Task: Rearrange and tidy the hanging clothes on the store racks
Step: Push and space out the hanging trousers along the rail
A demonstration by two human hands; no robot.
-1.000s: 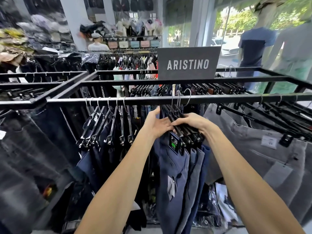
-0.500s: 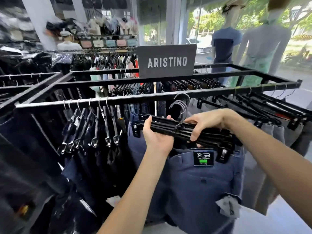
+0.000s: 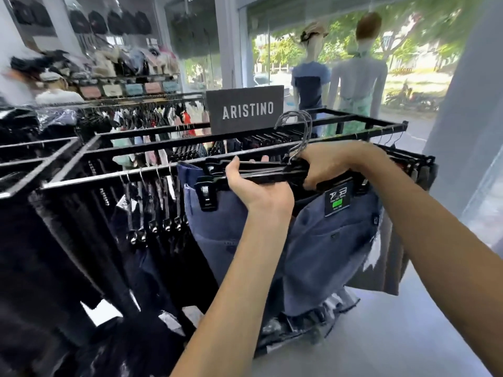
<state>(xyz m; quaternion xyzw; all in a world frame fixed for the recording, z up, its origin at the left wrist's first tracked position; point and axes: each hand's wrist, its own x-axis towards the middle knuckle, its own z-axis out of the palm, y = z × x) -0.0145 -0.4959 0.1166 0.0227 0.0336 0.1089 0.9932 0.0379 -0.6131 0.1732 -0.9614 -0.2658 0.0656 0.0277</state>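
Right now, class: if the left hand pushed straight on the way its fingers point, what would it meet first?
Probably the black rack rail just behind the bunch of black hangers that the left hand holds, with the ARISTINO sign beyond. Depth is unclear from this single view.

Behind our fingers (image 3: 236,164), the stacked hangers (image 3: 261,172) cannot be counted. The trouser tag (image 3: 337,200) below them is too small to read, and the shelves (image 3: 109,77) far beyond blur.
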